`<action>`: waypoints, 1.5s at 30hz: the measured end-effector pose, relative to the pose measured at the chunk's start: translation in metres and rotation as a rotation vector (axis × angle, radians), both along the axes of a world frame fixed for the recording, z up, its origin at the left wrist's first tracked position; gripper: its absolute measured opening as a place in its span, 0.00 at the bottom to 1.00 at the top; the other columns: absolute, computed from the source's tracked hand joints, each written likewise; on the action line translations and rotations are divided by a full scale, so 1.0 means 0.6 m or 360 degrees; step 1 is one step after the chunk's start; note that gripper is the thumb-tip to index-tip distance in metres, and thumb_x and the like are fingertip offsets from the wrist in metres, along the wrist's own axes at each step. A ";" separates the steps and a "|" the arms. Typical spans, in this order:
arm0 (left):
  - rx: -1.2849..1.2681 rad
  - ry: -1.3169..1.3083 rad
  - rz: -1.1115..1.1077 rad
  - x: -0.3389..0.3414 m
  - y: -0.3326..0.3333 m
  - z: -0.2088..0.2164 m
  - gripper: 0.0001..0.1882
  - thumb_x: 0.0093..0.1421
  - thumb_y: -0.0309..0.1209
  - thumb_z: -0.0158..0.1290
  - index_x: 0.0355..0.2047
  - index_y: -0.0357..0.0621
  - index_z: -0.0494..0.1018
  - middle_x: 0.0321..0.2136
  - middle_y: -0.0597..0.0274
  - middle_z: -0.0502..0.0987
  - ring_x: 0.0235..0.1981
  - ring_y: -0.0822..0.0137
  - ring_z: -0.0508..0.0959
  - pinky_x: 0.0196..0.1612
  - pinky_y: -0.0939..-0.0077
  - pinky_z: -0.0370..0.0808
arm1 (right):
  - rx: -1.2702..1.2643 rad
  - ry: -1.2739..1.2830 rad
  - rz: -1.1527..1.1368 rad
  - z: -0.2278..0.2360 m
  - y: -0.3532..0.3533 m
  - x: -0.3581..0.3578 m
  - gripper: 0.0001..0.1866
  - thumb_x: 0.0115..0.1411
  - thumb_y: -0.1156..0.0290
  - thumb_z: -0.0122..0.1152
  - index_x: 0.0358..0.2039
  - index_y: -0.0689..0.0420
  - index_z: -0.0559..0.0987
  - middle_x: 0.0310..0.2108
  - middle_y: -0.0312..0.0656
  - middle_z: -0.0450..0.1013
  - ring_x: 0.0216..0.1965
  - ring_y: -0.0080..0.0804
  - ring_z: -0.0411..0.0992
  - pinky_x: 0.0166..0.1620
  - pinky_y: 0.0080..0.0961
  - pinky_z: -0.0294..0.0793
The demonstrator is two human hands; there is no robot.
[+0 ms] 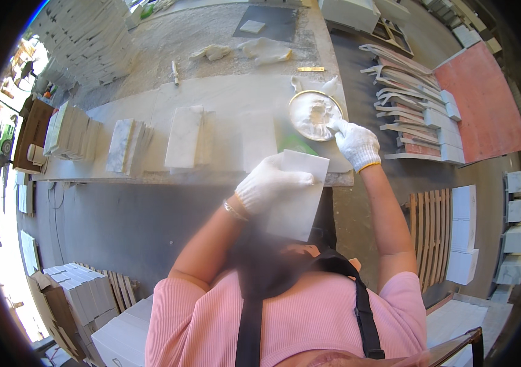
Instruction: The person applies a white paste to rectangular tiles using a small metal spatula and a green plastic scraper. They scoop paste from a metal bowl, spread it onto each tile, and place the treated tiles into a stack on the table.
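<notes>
My left hand (270, 183), in a white knit glove, grips a flat white rectangular tile (300, 205) in front of my chest, near the bench's front edge. The thumb lies over the tile's face. My right hand (357, 145), also gloved, reaches to a round bowl (290, 117) with a yellowish rim on the right end of the bench. Its fingertips are drawn together at the white paste (308, 116) in the bowl. Whether they pinch a small tool is hidden. Something green (297, 144) shows just behind the tile.
Stacks of marbled tiles (184, 137) stand along the dusty bench (150, 101). Loose gloves (265, 51), a small white stick (175, 73) and a dark sheet (266, 24) lie farther back. Wooden pallets (430, 235) with white blocks sit at the right.
</notes>
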State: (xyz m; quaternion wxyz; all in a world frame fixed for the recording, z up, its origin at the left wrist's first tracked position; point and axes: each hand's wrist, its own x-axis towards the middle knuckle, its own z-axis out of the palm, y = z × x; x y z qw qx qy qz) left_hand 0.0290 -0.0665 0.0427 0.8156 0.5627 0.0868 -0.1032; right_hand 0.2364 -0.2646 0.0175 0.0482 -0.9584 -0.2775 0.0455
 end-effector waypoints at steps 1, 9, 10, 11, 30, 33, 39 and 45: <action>-0.0033 -0.0001 0.0014 -0.003 0.002 -0.002 0.26 0.61 0.34 0.70 0.57 0.35 0.79 0.48 0.63 0.84 0.45 0.74 0.81 0.51 0.74 0.78 | -0.0077 0.0023 -0.0006 0.002 0.007 -0.002 0.14 0.67 0.54 0.58 0.50 0.37 0.84 0.45 0.45 0.84 0.44 0.52 0.82 0.46 0.50 0.81; 0.0038 0.0023 0.0036 -0.013 0.010 -0.008 0.25 0.60 0.31 0.70 0.56 0.34 0.79 0.45 0.64 0.84 0.42 0.75 0.80 0.48 0.75 0.79 | 0.0682 -0.0401 0.0134 0.075 -0.007 -0.090 0.18 0.67 0.60 0.67 0.55 0.50 0.84 0.53 0.45 0.81 0.49 0.44 0.82 0.54 0.40 0.80; 0.0046 0.0045 0.0032 -0.014 0.009 -0.007 0.25 0.60 0.31 0.70 0.55 0.34 0.79 0.44 0.64 0.85 0.42 0.75 0.80 0.48 0.75 0.79 | 0.0913 -0.0252 0.0157 0.085 -0.003 -0.108 0.18 0.67 0.63 0.68 0.55 0.53 0.84 0.52 0.45 0.81 0.50 0.40 0.82 0.55 0.37 0.80; 0.0058 0.0062 0.0024 -0.012 0.005 -0.005 0.24 0.60 0.31 0.70 0.55 0.34 0.79 0.43 0.64 0.85 0.41 0.75 0.80 0.47 0.75 0.79 | 0.1148 -0.0108 0.0177 0.095 0.002 -0.125 0.18 0.67 0.66 0.69 0.56 0.56 0.84 0.52 0.45 0.81 0.51 0.37 0.82 0.56 0.33 0.79; -0.0165 0.0135 0.0105 -0.006 -0.016 -0.010 0.24 0.59 0.28 0.70 0.55 0.35 0.79 0.46 0.62 0.85 0.43 0.72 0.82 0.49 0.73 0.80 | 0.1413 0.0532 -0.0312 0.027 -0.059 -0.207 0.18 0.73 0.66 0.61 0.59 0.57 0.82 0.44 0.40 0.84 0.43 0.26 0.82 0.45 0.24 0.79; -0.0265 0.0098 0.0062 0.002 -0.019 -0.012 0.26 0.59 0.29 0.71 0.56 0.35 0.79 0.46 0.61 0.85 0.43 0.72 0.82 0.50 0.73 0.80 | 0.1601 0.1068 -0.0527 0.035 -0.074 -0.238 0.22 0.76 0.60 0.56 0.61 0.61 0.79 0.38 0.39 0.83 0.33 0.21 0.78 0.34 0.18 0.74; -0.0301 0.0127 0.0000 0.012 -0.028 -0.023 0.23 0.61 0.31 0.69 0.55 0.35 0.80 0.44 0.63 0.84 0.42 0.74 0.81 0.47 0.75 0.79 | 0.1725 0.1403 -0.0541 0.044 -0.073 -0.277 0.23 0.75 0.60 0.59 0.64 0.60 0.79 0.43 0.35 0.82 0.35 0.17 0.75 0.38 0.17 0.74; -0.0119 0.0137 0.0012 0.016 -0.037 -0.031 0.23 0.63 0.33 0.67 0.55 0.34 0.80 0.44 0.64 0.84 0.42 0.75 0.79 0.46 0.76 0.77 | 0.1846 0.1495 -0.0466 0.031 -0.057 -0.292 0.30 0.69 0.69 0.67 0.68 0.67 0.72 0.62 0.47 0.77 0.61 0.31 0.73 0.65 0.29 0.70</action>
